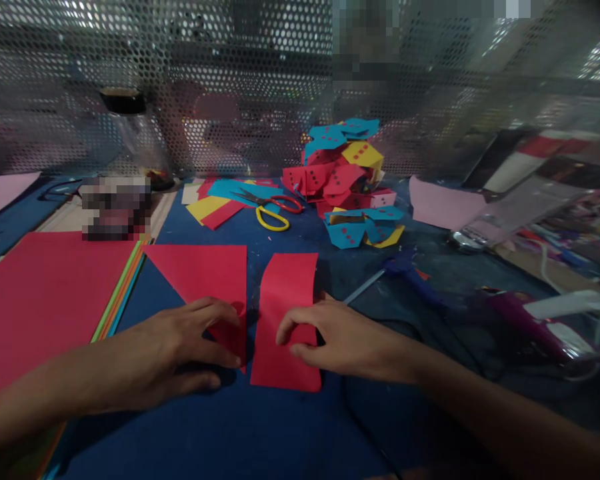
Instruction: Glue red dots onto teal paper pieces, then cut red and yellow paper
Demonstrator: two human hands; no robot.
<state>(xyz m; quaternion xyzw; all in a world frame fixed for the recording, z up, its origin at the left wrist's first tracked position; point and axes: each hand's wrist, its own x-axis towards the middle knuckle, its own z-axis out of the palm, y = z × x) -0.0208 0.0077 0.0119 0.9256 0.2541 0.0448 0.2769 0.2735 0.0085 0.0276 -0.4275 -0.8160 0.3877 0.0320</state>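
Observation:
A red paper triangle point(215, 273) lies on the blue tabletop, its long slanted side to the left. My left hand point(180, 350) rests over its lower part, fingers spread and bent, the tips near its right edge. Just right of it is a rectangular red paper strip point(285, 287), slightly curved at its upper end. My right hand point(325, 333) has thumb and forefinger bent close together on the strip's right half; the other fingers are partly hidden at its right edge. A narrow gap separates the two red pieces.
A stack of coloured sheets point(55, 287) lies left. Scissors point(270, 210) rest on paper scraps behind. Folded dotted paper pieces point(340, 173) are piled at the back. A blue glue gun point(410, 277) with cord and a purple tool point(530, 327) lie right. A perforated metal panel point(240, 87) stands behind.

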